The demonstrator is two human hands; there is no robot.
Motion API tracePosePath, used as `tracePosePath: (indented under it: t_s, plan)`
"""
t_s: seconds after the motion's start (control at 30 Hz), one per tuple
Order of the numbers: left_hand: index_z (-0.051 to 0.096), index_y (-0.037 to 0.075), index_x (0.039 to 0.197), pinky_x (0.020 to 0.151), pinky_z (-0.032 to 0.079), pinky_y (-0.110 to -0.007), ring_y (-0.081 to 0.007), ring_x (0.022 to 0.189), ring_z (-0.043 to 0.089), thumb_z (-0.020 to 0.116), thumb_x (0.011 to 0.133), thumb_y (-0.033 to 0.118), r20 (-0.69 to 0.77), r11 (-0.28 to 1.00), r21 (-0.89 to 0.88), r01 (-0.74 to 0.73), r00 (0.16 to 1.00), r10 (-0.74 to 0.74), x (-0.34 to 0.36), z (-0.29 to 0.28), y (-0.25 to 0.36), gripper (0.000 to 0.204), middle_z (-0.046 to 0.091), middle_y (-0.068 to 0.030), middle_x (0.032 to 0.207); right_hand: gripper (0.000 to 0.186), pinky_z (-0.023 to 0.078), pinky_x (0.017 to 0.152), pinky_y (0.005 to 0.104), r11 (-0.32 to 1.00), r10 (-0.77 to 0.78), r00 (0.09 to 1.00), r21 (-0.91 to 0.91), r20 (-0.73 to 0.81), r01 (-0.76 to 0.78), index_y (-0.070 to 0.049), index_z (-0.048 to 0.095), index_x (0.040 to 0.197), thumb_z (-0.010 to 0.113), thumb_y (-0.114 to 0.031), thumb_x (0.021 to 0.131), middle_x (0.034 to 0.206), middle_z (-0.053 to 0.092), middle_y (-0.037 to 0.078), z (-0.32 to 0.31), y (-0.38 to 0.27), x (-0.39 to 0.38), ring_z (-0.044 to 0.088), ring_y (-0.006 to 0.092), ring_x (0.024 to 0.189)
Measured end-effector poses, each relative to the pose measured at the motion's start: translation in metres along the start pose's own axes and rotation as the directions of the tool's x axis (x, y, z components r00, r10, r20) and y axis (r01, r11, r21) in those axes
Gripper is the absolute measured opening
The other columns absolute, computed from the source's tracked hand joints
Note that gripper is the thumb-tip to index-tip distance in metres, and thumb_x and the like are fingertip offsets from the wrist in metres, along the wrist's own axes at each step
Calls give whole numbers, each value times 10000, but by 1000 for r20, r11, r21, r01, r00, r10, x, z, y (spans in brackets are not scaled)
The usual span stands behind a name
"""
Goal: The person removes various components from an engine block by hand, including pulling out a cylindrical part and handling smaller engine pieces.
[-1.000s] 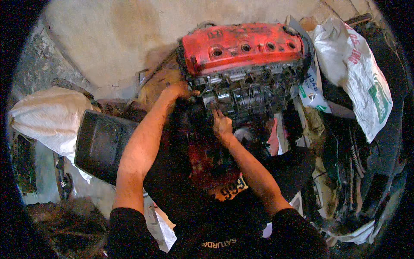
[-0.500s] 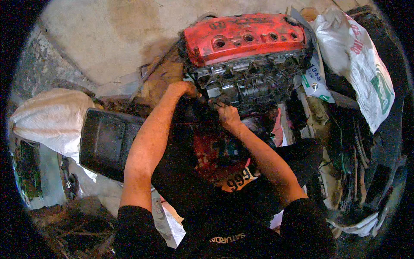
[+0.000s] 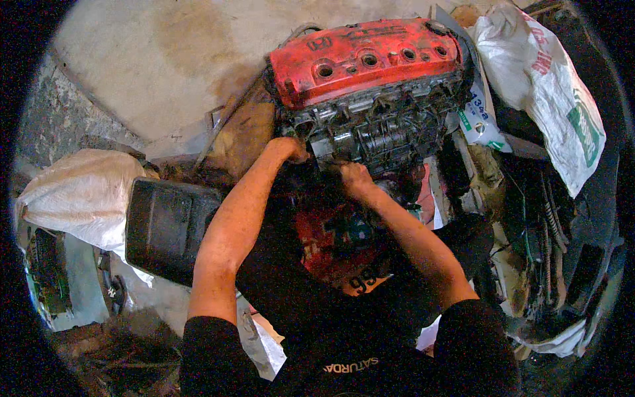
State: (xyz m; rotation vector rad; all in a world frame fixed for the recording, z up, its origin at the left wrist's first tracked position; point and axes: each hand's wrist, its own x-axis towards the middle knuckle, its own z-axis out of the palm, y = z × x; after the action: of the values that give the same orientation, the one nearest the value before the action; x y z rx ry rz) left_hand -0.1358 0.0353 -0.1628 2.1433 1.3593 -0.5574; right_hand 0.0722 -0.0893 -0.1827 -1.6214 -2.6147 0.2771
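A greasy engine (image 3: pixel 383 135) with a red valve cover (image 3: pixel 364 56) stands in front of me, its dark metal side facing me. My left hand (image 3: pixel 290 149) is at the engine's near left corner; its fingers bend down into deep shadow and are hidden. To its right, my right hand (image 3: pixel 356 180) is closed, close to the lower near side of the engine. Something dark seems to lie at its fingertips, too dim to name. Between my forearms, the space under the hands is almost black.
A black plastic tray (image 3: pixel 165 225) lies left of my left forearm, beside a pale sack (image 3: pixel 83 192). Right of the engine are a white printed sack (image 3: pixel 549 92) and a small plastic bag (image 3: pixel 483 126). Hoses and dark parts (image 3: pixel 549 231) crowd the right side. Concrete floor (image 3: pixel 152 66) stretches beyond.
The view has shifted a little, with the engine now further left in it. My left hand sits slightly nearer to me, and my right hand has moved a bit right along the engine.
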Motion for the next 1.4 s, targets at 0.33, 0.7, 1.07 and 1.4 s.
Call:
tracePosePath:
  t_s: [0.33,0.7,1.07,1.4]
  plan:
    - [663,122,981,742,485,-405,-261,886,628,619,692,332,131,999,37,31,991,-36,19,5,-1,360,664,-82,986,352,504,699,469,1000,-15,999,-18,-29,15,-133,566,1136,482,-122,794,994,624,155,1,-9,22,619,344,824]
    - [651,93,1010,764,476,-417,-276,899,618,576,760,345,96,989,105,-100,991,90,21,2,15,362,652,-111,1021,372,510,702,448,975,206,973,67,103,-214,-92,591,1088,592,-101,716,984,618,177,-6,-5,8,604,373,889]
    - [622,53,992,768,481,-455,-361,879,611,550,812,419,-161,945,19,-327,931,326,-85,-14,68,414,630,-185,999,555,342,1000,372,849,502,467,517,-727,-108,13,340,1303,579,-84,812,1185,501,212,-30,17,2,471,351,1130]
    - [509,49,1190,841,478,-437,-391,1001,553,531,824,252,-374,925,187,-330,847,377,-69,10,54,419,549,-229,1139,502,430,889,346,560,800,337,820,-497,-119,-49,530,1153,708,-24,684,1124,566,195,16,-20,44,570,302,985]
